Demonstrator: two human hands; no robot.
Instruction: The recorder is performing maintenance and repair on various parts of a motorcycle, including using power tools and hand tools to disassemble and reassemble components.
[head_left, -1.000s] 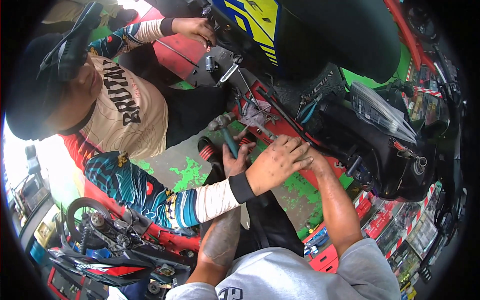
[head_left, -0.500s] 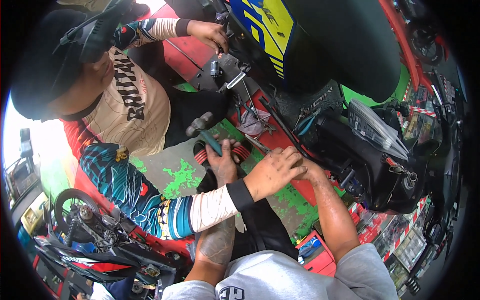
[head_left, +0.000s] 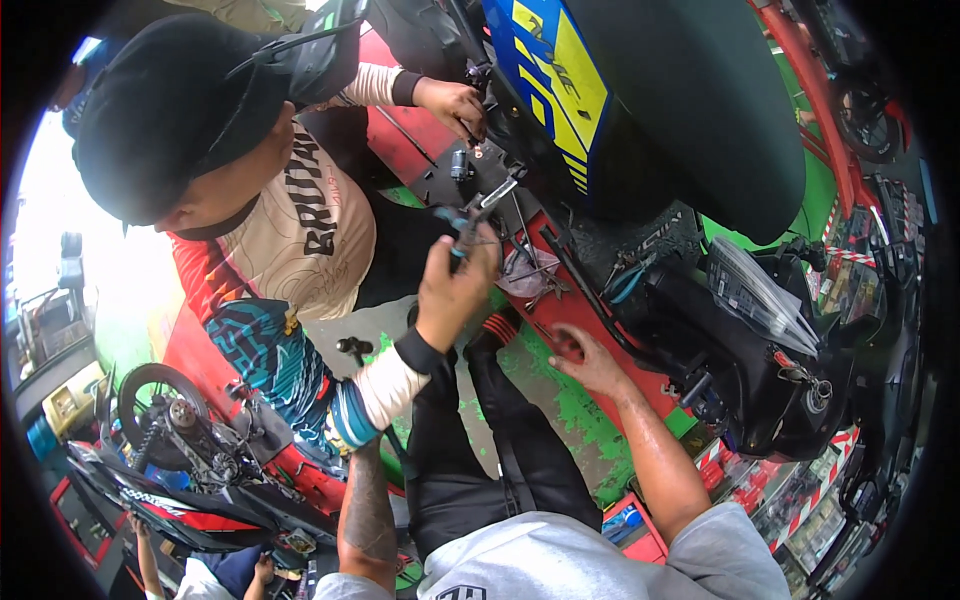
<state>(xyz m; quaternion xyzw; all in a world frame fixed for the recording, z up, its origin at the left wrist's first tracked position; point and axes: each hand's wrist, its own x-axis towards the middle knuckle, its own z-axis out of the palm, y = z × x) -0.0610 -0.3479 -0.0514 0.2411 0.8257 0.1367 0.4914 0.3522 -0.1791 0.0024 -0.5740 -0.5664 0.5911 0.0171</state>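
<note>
My right hand (head_left: 592, 366) is open beside the red board (head_left: 590, 340), fingers curved and apart. My left forearm (head_left: 368, 510) rises from the lower edge, and its hand is hidden behind the co-worker's patterned sleeve (head_left: 350, 415). From behind that sleeve sticks a hammer (head_left: 355, 347), head up and part of its handle covered; it appears to be in my left hand. Between my arms, the co-worker's near hand (head_left: 455, 295) holds a tool with blue-teal grips (head_left: 462, 240), blurred. Their far hand (head_left: 455, 105) touches the motorcycle's underside.
A motorcycle (head_left: 690, 110) lies tipped at the right, its black seat (head_left: 740, 340) bearing a wrapped packet (head_left: 760, 295) and keys (head_left: 815, 385). A plastic bag (head_left: 528, 272), loose tools and a small metal cylinder (head_left: 459, 165) lie on the red board. Another motorcycle (head_left: 200, 510) stands at lower left.
The co-worker's near hand has left my right hand and moved up-left with the tool. My right hand has opened. My left arm has drawn back left and down with the hammer.
</note>
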